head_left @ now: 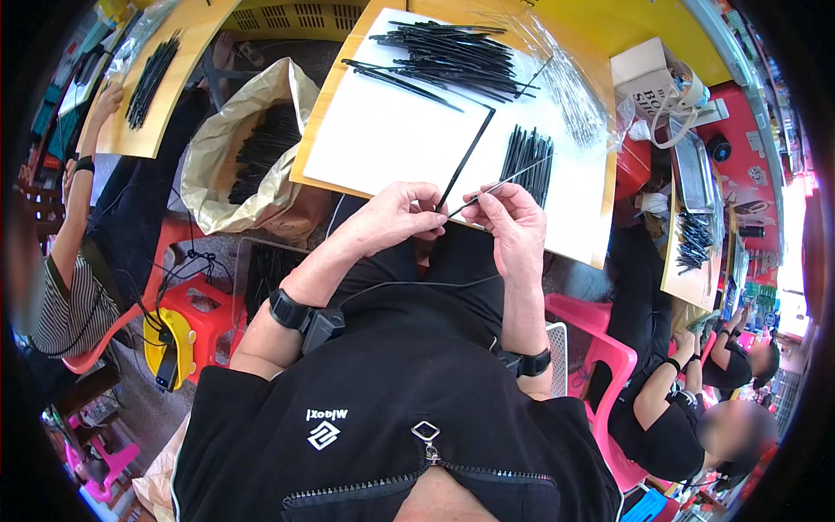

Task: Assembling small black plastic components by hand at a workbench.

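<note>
My left hand [402, 215] is closed in a pinch on the lower end of a long, thin black rod [467, 158]. This rod slants up over the front edge of the white sheet. Close beside it, my right hand [515, 217] pinches a thin metal wire [527, 169], whose dark lower end reaches toward the rod's end at my left fingertips. Whether the two touch I cannot tell. Beyond my hands lies a heap of black rods [448, 56], and a neater bundle of black rods [526, 163] is just past my right hand. Thin silvery wires [565, 87] lie at the far right.
The white sheet [348, 143] covers a wooden table [306, 161]. An open paper sack [209, 165] with black rods stands left, near a red stool [204, 309] and a yellow object [178, 348]. A bag [644, 78] sits at the back right. Other people sit on both sides.
</note>
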A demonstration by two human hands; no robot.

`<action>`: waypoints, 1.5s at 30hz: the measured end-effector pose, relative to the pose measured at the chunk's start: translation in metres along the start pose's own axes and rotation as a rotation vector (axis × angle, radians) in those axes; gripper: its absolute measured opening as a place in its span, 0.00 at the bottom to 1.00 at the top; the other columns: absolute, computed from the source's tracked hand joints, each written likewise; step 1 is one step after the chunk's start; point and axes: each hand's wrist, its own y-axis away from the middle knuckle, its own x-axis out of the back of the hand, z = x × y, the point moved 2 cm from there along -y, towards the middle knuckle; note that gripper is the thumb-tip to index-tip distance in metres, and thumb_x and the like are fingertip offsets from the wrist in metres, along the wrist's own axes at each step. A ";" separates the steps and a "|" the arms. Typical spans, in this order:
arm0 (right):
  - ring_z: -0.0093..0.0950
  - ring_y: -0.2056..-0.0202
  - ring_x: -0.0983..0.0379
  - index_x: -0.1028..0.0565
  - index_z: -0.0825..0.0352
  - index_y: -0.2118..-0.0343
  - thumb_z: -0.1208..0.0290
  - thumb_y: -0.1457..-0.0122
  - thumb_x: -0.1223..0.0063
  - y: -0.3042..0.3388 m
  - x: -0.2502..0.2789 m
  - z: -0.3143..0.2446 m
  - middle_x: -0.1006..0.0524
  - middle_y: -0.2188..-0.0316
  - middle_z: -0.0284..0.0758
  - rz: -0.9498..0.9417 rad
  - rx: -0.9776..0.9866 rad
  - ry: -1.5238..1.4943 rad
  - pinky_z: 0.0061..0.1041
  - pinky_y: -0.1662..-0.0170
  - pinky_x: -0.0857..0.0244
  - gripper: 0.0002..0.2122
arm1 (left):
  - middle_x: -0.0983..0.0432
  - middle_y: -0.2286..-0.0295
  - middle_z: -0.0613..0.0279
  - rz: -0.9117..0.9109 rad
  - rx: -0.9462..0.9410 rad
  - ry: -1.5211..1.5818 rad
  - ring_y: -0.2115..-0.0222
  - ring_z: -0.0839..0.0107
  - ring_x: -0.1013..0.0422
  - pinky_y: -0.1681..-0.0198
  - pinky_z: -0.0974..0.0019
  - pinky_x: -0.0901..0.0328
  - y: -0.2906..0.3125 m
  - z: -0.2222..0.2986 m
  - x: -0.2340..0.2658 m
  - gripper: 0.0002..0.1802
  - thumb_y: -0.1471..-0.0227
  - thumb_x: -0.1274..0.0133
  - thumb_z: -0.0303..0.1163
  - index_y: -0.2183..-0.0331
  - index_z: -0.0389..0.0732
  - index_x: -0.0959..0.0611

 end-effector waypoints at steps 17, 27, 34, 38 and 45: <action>0.23 0.73 0.24 0.29 0.74 0.66 0.77 0.42 0.52 -0.006 -0.001 0.010 0.23 0.71 0.40 0.101 0.097 0.137 0.19 0.67 0.29 0.05 | 0.28 0.74 0.64 0.119 0.026 0.021 0.70 0.76 0.27 0.67 0.76 0.30 -0.007 -0.008 0.001 0.04 0.48 0.51 0.26 0.69 0.35 0.24; 0.25 0.69 0.24 0.28 0.74 0.62 0.77 0.41 0.53 -0.003 -0.002 0.010 0.23 0.69 0.41 0.042 0.056 0.054 0.20 0.64 0.29 0.07 | 0.27 0.73 0.64 0.105 -0.012 0.053 0.70 0.77 0.27 0.67 0.76 0.30 -0.006 -0.010 0.005 0.05 0.49 0.49 0.26 0.68 0.35 0.23; 0.25 0.69 0.24 0.27 0.74 0.62 0.77 0.41 0.53 0.000 -0.003 0.011 0.23 0.68 0.41 0.033 0.091 0.077 0.20 0.63 0.28 0.07 | 0.26 0.74 0.63 0.149 -0.002 -0.008 0.71 0.77 0.27 0.68 0.75 0.31 -0.008 -0.013 0.000 0.08 0.49 0.48 0.28 0.68 0.34 0.23; 0.24 0.70 0.24 0.27 0.75 0.63 0.78 0.41 0.53 0.003 -0.003 0.011 0.23 0.69 0.41 0.031 0.084 0.088 0.20 0.64 0.28 0.07 | 0.26 0.71 0.62 0.111 0.019 -0.093 0.70 0.75 0.27 0.66 0.74 0.30 -0.007 -0.013 0.001 0.10 0.47 0.49 0.32 0.68 0.34 0.24; 0.23 0.72 0.24 0.28 0.74 0.67 0.78 0.42 0.51 0.006 -0.004 0.013 0.23 0.72 0.39 0.050 0.108 0.116 0.19 0.68 0.28 0.04 | 0.26 0.74 0.63 0.070 0.076 -0.059 0.72 0.77 0.27 0.69 0.74 0.30 -0.002 -0.011 -0.006 0.11 0.47 0.49 0.34 0.69 0.35 0.23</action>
